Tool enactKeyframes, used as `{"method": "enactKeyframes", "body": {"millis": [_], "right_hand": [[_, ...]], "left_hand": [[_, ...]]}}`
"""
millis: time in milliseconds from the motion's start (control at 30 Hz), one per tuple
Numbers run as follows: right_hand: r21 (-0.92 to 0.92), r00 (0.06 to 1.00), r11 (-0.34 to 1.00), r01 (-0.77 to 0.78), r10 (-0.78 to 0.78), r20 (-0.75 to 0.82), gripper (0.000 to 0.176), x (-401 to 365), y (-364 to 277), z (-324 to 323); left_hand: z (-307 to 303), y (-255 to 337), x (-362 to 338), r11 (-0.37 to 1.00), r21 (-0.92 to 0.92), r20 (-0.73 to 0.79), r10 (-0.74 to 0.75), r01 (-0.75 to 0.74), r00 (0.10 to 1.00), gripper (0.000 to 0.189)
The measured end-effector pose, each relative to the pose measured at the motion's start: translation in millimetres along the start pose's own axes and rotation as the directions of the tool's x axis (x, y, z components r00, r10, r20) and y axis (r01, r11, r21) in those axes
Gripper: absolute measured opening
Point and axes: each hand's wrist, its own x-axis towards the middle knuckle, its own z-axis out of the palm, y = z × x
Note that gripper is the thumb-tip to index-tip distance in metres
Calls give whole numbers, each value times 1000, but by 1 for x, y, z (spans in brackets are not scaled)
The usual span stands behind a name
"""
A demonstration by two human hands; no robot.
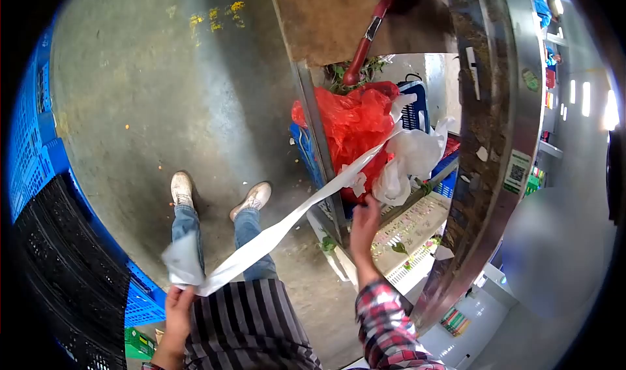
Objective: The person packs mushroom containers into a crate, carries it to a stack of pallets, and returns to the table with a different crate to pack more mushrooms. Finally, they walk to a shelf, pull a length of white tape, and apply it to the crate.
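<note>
Low on the left, my left hand (pixel 177 310) is closed on one end of a long white plastic bag (pixel 267 236), a loose flap of it hanging over the fingers. Twisted into a strip, the bag stretches up and right toward a bunch of crumpled white plastic bags (pixel 414 154). My right hand (pixel 365 225) is raised to the lower edge of that bunch, its fingers closed together against the plastic; the fingertips are partly hidden. Right behind, red plastic bags (pixel 355 119) lie heaped beside a metal post (pixel 316 135).
A metal-edged bench (pixel 495 174) runs along the right. Under it are a dark blue crate (pixel 414 102) and a pale tray (pixel 414 236) with plant scraps. A red-handled tool (pixel 362 53) lies above. Blue crates (pixel 29 128) and black crates (pixel 72 259) line the left.
</note>
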Motion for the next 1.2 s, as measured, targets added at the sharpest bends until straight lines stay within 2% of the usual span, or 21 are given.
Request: {"method": "enactKeyframes", "body": {"millis": [33,100,167,267,367,400,500,533,567,633,667,700,733,767,833,867,900,967,1033,1067,1200], "right_hand": [[28,997,997,68,-67,-26,33,30,5,1],[-192,945,934,302,-319,-68,33,77,7,7],[-153,944,931,331,-326,55,37,113,7,11],[-396,868,784,479,-354,348,31,142,-4,27],[-699,753,486,526,116,647,28,143,-54,38],[-688,737,480,544,119,666,29,143,-42,37],[-541,753,615,573,-135,644,14,127,1,22],[-467,753,640,610,-282,595,18,115,6,14],[-453,744,646,615,-284,605,18,107,11,8],[-423,726,657,624,-288,624,19,93,19,-1],[-380,741,723,578,-268,616,16,83,19,-7],[-352,743,740,572,-286,605,14,73,13,-12],[-323,745,758,566,-303,594,13,61,4,-16],[-292,747,775,560,-321,582,12,49,-5,-19],[-258,736,778,573,-350,579,11,26,-20,-24],[-235,727,779,581,-368,580,10,16,-28,-25],[-210,688,763,611,-382,617,8,9,-35,-28],[-160,706,790,592,-412,576,6,-2,-45,-32],[-156,765,834,529,-389,513,3,-8,-31,-39],[-176,801,848,500,-377,465,3,-10,-31,-39],[-195,908,915,352,-284,307,6,-15,-40,-27]], "left_hand": [[-1,7,0,995,-103,-52,-2,-4,999,28],[-22,9,5,993,-62,-84,93,-99,992,29],[-33,10,11,983,-48,-188,163,-175,969,28],[-66,-3,15,982,-101,-265,128,-159,956,29],[-99,-19,23,984,-118,-345,83,-132,935,32],[-110,-27,26,984,-105,-408,88,-143,909,37],[-124,-36,40,977,-171,-563,7,-125,827,44],[-118,-27,44,964,-255,-575,-209,70,791,52],[-103,-28,46,923,-340,-620,-364,180,695,58],[-73,-27,46,845,-149,-413,-524,513,744,52],[-54,-38,53,872,203,-320,-371,445,872,45],[-26,-50,58,801,521,-167,-243,295,956,39],[36,-32,55,543,835,75,55,-93,996,30],[72,-31,61,422,844,306,131,-332,943,32],[169,-11,76,167,688,674,216,-707,707,38],[193,-23,87,58,535,799,288,-843,527,39],[229,-25,88,73,502,792,363,-862,491,28],[261,-47,111,-2,467,882,73,-884,466,16],[275,-52,109,-5,539,842,0,-842,539,5],[275,-53,109,-30,461,887,64,-887,458,6],[275,-44,96,-151,445,888,204,-883,413,9]]}}
